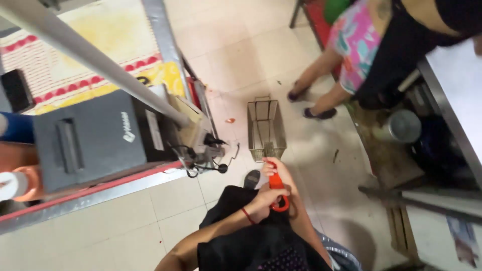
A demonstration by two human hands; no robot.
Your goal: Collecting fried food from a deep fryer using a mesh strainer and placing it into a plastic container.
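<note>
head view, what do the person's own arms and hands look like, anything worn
Both forearms are bare, with no sleeves showing. The left hand has a thin red band around its wrist. The right hand shows no glove, ring or watch that can be made out.

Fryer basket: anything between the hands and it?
Nothing visible. Both hands, left hand and right hand, grip the orange handle, which runs straight to the wire fryer basket over the tiled floor. A nearby person's feet stand beyond it, apart.
</note>
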